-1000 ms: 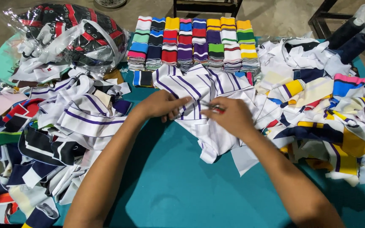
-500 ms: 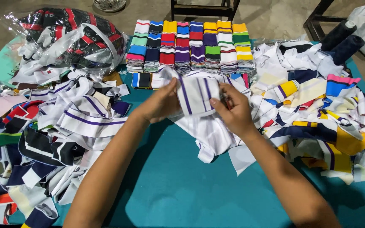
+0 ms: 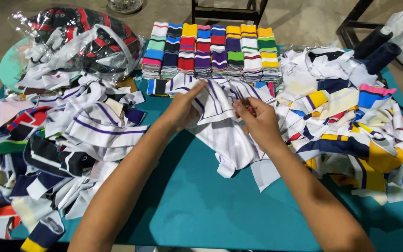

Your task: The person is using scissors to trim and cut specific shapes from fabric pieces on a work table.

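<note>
My left hand [image 3: 184, 108] and my right hand [image 3: 257, 122] both grip a white knit piece with purple stripes [image 3: 213, 100], held just above a small heap of white striped pieces [image 3: 227, 144] on the teal table [image 3: 197, 205]. The left hand pinches its left edge, fingers pointing up and right. The right hand pinches its right side, with something small and red showing between the fingers. Both forearms reach in from the bottom of the view.
Folded striped collars in many colours [image 3: 211, 51] stand in rows at the back. Loose fabric pieces pile up on the left [image 3: 66, 140] and right [image 3: 350, 126]. A clear plastic bag of dark fabric [image 3: 78, 39] lies back left; two dark thread cones [image 3: 376, 46] back right.
The hands lifted the striped piece from the heap, held it spread upright, and now bunch it lower between them; the view shifted slightly.
</note>
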